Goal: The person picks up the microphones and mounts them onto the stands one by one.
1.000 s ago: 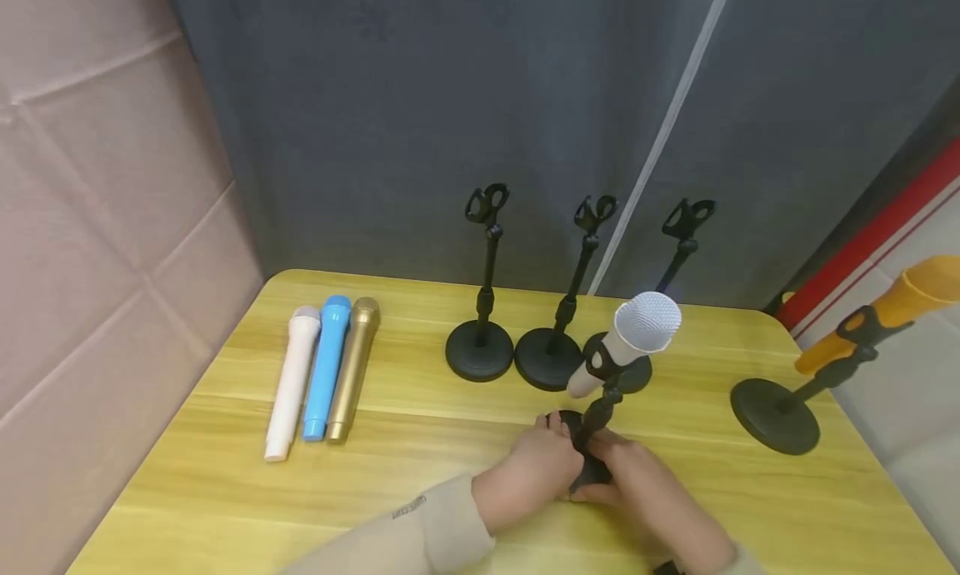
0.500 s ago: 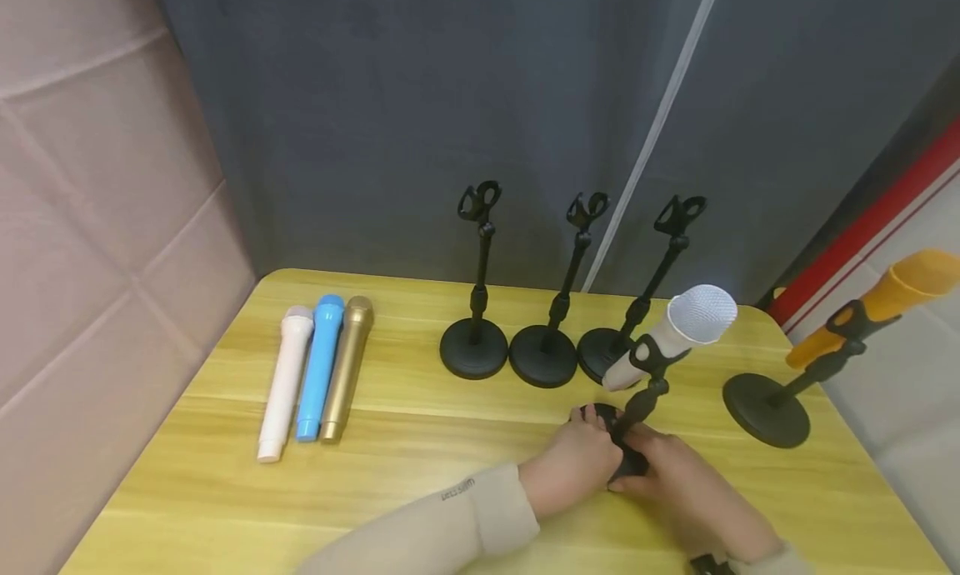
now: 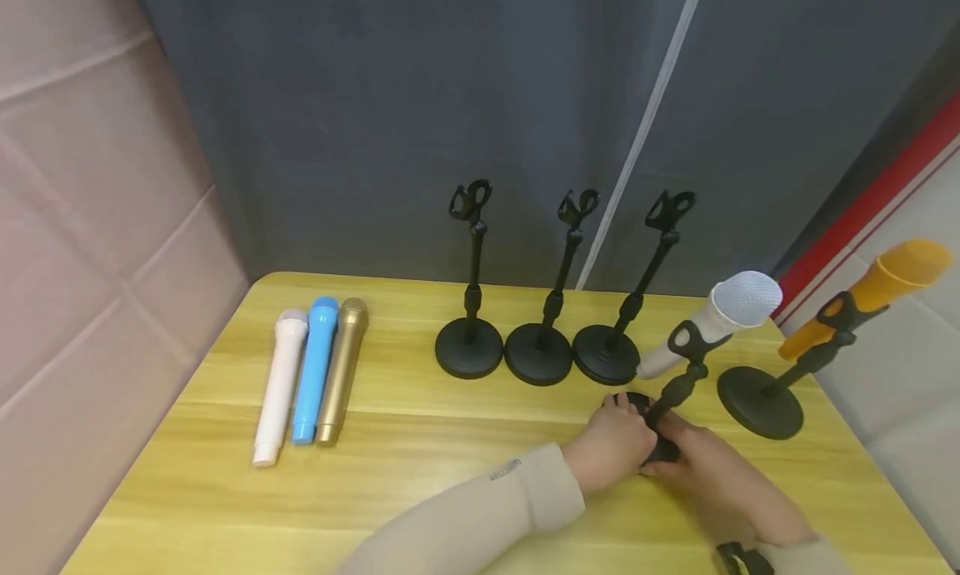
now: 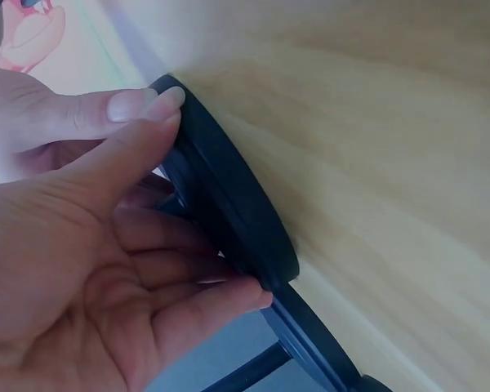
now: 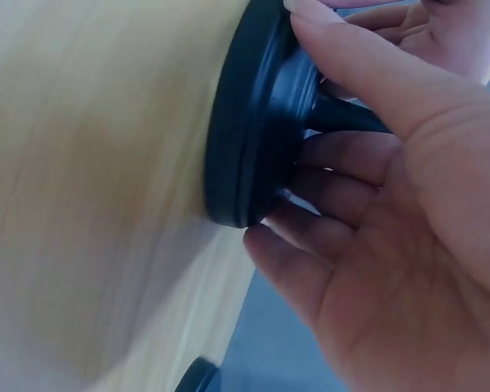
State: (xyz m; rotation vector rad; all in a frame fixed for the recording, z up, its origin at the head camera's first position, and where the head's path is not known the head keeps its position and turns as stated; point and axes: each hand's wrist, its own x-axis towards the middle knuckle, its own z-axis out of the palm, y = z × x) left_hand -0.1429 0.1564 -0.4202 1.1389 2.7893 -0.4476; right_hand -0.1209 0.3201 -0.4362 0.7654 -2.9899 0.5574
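Both hands hold the round black base of a microphone stand (image 3: 678,387) from its two sides. My left hand (image 3: 611,443) grips its left edge; my right hand (image 3: 708,468) grips the right. In the left wrist view the base (image 4: 229,180) lies between the thumb and the curled fingers. The right wrist view shows the base (image 5: 257,122) low at the wooden surface, fingers around its rim. A white microphone (image 3: 697,329) with a silver mesh head sits tilted in this stand's clip. The two thumbs come close together at the near edge.
Three black stands with bare clips, left (image 3: 468,348), middle (image 3: 538,355) and right (image 3: 603,355), line the back of the table (image 3: 420,475). An orange microphone (image 3: 877,296) sits in a stand (image 3: 759,402) at right. White (image 3: 281,383), blue (image 3: 316,371) and gold (image 3: 342,371) microphones lie at left.
Both hands have moved the stand with the white microphone rightward across the table, closer to the orange microphone's stand. The view has shifted slightly. Both hands keep their hold on the base.
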